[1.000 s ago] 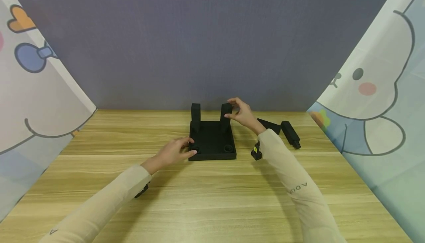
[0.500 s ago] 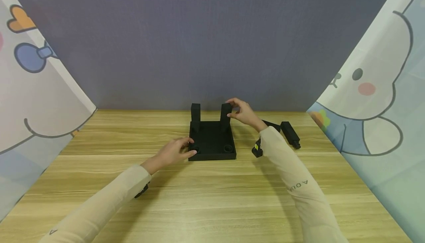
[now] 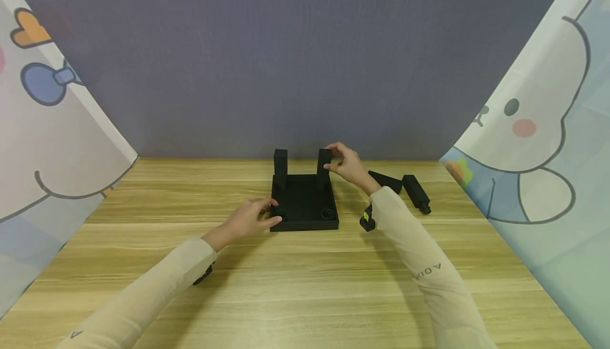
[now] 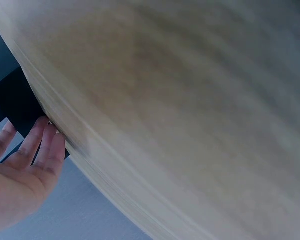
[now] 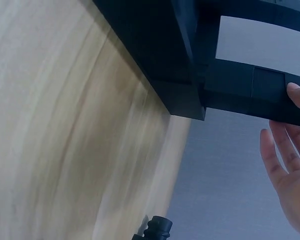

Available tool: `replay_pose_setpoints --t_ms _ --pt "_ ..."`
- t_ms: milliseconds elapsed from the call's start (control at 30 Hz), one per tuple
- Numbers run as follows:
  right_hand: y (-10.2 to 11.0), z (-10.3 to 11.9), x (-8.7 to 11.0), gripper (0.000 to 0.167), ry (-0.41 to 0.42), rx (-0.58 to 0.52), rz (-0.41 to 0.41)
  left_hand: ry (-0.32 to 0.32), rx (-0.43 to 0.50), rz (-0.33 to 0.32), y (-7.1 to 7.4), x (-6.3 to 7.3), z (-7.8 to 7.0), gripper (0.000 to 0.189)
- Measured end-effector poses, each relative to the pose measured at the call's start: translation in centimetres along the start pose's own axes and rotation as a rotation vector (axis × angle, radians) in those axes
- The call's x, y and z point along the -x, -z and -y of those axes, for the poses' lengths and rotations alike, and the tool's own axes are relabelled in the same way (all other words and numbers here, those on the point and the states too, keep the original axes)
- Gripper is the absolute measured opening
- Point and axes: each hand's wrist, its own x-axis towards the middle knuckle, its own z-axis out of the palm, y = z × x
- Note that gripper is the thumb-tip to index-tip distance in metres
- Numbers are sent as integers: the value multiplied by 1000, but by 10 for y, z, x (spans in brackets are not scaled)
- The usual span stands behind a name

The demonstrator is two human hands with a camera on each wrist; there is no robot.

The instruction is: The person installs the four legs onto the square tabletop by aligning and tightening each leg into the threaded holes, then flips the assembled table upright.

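A square black base (image 3: 303,200) lies flat on the wooden table, with round rings at its two front corners. Two black posts stand upright at its back corners, the left post (image 3: 280,163) and the right post (image 3: 324,169). My left hand (image 3: 245,217) holds the base's front left corner, thumb at the front edge and fingers along the side. Near its top, the right post is pinched between the thumb and fingers of my right hand (image 3: 350,166). The right wrist view shows a seam line across this post (image 5: 230,85); the post's foot is dark there.
Right of the base lie a flat black piece (image 3: 387,181) and a loose black post (image 3: 416,193) with a narrower stepped end. A grey partition (image 3: 305,63) rises behind the table (image 3: 305,285). Printed cloths hang at both sides.
My right wrist rose slightly half a second ago and has dropped back, while its fingers stay at the right post. My left hand and the base keep their places.
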Motion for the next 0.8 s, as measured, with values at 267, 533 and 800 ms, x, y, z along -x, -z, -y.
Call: replay_pose_setpoints --t_ms 267,533,800 --pt "-5 0 1 44 7 -12 -56 -5 -1 0 -1 0 0 45" --pt "-9 4 2 43 21 5 -132 -8 5 -7 -1 0 0 45" --pt "-10 5 3 43 -14 31 -140 -1 9 -3 1 0 -2 45"
